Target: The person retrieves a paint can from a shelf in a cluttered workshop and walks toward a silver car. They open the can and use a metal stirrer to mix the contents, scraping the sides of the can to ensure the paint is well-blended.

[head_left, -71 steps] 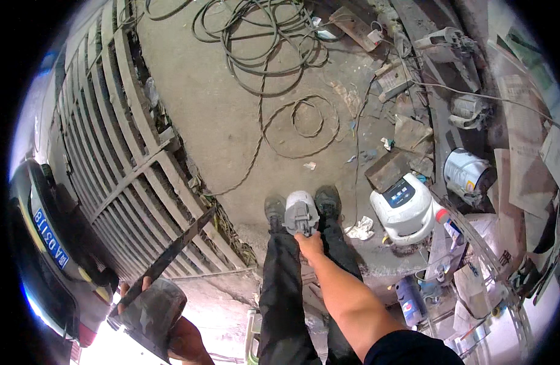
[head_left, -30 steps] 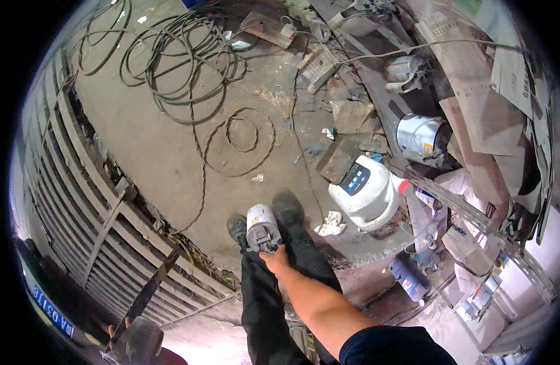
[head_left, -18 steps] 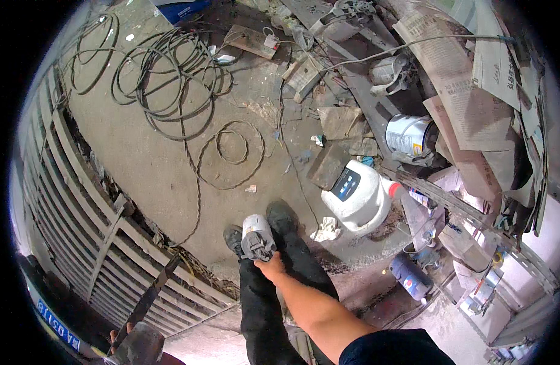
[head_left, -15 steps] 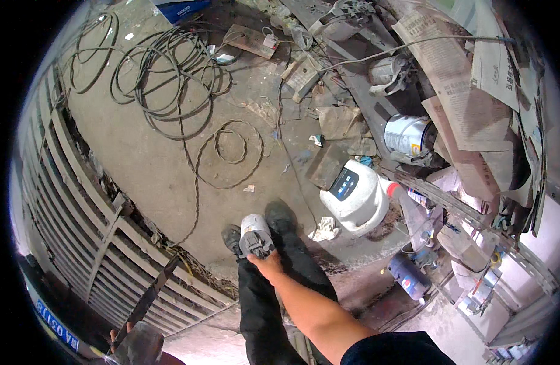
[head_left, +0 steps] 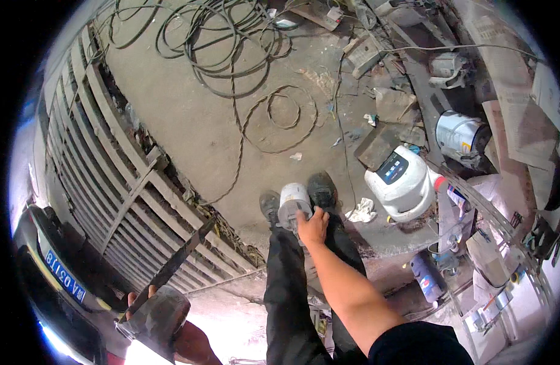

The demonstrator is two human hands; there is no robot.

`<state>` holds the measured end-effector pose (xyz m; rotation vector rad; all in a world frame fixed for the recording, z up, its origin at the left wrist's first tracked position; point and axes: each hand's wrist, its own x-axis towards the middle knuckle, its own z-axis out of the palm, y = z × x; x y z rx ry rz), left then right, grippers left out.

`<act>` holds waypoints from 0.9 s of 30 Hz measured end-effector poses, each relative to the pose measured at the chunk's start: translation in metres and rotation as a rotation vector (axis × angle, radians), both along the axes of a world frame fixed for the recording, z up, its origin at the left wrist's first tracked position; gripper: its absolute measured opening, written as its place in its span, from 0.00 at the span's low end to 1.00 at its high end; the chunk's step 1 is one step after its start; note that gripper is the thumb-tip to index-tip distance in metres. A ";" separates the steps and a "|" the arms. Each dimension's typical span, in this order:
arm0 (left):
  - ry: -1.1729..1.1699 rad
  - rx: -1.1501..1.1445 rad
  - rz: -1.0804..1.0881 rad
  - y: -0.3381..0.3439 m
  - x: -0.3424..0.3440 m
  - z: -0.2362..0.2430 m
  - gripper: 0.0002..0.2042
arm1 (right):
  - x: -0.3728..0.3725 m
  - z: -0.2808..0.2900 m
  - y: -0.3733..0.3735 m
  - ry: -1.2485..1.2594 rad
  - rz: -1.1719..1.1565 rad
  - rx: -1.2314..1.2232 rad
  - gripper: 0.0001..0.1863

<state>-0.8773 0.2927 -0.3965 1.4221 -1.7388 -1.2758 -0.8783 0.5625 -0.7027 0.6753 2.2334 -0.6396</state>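
My right hand [head_left: 313, 226] reaches down between my legs to a pale can [head_left: 294, 196]. Its fingers are curled at the can's near rim; what is inside the can does not show clearly. At the lower left, my left hand [head_left: 191, 342] is closed round a grey, smeared, board-like piece [head_left: 161, 309] with a metal-looking edge, its fingertips showing on the far side. A long dark bar [head_left: 181, 260] runs from those fingertips toward the grating; whether the hand holds it too, I cannot tell.
A slatted metal grating [head_left: 125, 207] lies left, with a vehicle's blue plate [head_left: 64, 275] beside it. Coiled cable [head_left: 231, 52] spreads over the floor ahead. To the right are a white jug [head_left: 401, 185], a crumpled rag [head_left: 362, 210], a paint can [head_left: 459, 134] and a dark bottle [head_left: 427, 277].
The view has shifted, so the scene sits farther right and higher. My right hand has moved to the can's right rim; the dark part at its near end no longer shows. More of my left hand shows.
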 end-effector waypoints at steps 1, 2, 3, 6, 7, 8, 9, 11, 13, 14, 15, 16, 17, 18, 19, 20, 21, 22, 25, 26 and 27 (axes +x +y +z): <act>0.000 0.008 0.001 0.001 -0.001 -0.001 0.28 | -0.004 0.007 -0.001 0.125 0.108 0.023 0.40; -0.003 0.008 0.002 0.002 -0.003 0.000 0.28 | -0.009 0.012 -0.005 0.104 0.192 0.029 0.42; -0.002 0.014 0.004 0.003 -0.004 -0.001 0.28 | -0.015 0.014 -0.012 0.082 0.275 0.035 0.44; 0.001 0.013 0.025 0.008 0.003 0.002 0.29 | -0.040 0.025 -0.038 -0.157 0.316 0.074 0.49; 0.004 0.022 0.019 0.009 0.000 0.000 0.29 | -0.046 0.025 -0.041 -0.220 0.292 0.095 0.49; 0.010 0.025 0.014 0.009 -0.005 0.001 0.29 | -0.051 0.024 -0.042 -0.282 0.267 0.117 0.50; 0.006 0.030 0.015 0.010 -0.005 0.000 0.29 | -0.053 0.024 -0.043 -0.325 0.287 0.138 0.49; 0.008 0.034 0.019 0.011 -0.007 0.000 0.29 | -0.055 0.025 -0.042 -0.411 0.324 0.184 0.49; 0.015 0.025 0.035 0.011 -0.003 0.002 0.30 | -0.047 0.025 -0.042 -0.413 0.315 0.151 0.48; 0.013 0.032 0.033 0.010 -0.006 0.003 0.30 | -0.043 0.026 -0.039 -0.417 0.301 0.142 0.48; 0.016 0.031 0.030 0.010 -0.009 0.003 0.30 | -0.040 0.026 -0.036 -0.405 0.287 0.144 0.48; 0.020 0.030 0.032 0.010 -0.012 0.003 0.30 | -0.037 0.025 -0.033 -0.394 0.273 0.146 0.48; 0.021 0.027 0.036 0.009 -0.012 0.005 0.30 | -0.032 0.025 -0.032 -0.382 0.266 0.144 0.47; 0.022 0.029 0.039 0.009 -0.012 0.005 0.31 | -0.028 0.025 -0.031 -0.359 0.263 0.137 0.47; 0.022 0.023 0.043 0.009 -0.013 0.005 0.31 | -0.024 0.024 -0.030 -0.337 0.260 0.131 0.47; 0.024 0.026 0.048 0.009 -0.013 0.005 0.31 | -0.022 0.023 -0.029 -0.314 0.255 0.126 0.47; 0.026 0.019 0.053 0.009 -0.014 0.006 0.31 | -0.020 0.022 -0.029 -0.297 0.268 0.134 0.47; 0.027 0.010 0.058 0.008 -0.015 0.007 0.31 | -0.018 0.022 -0.028 -0.280 0.282 0.141 0.47; 0.027 -0.007 0.080 0.007 -0.020 0.009 0.32 | -0.013 0.023 -0.028 -0.254 0.300 0.152 0.46; 0.027 -0.008 0.089 0.007 -0.021 0.009 0.32 | -0.013 0.023 -0.028 -0.247 0.303 0.157 0.46; 0.027 -0.010 0.098 0.006 -0.022 0.008 0.32 | -0.012 0.023 -0.027 -0.228 0.319 0.162 0.46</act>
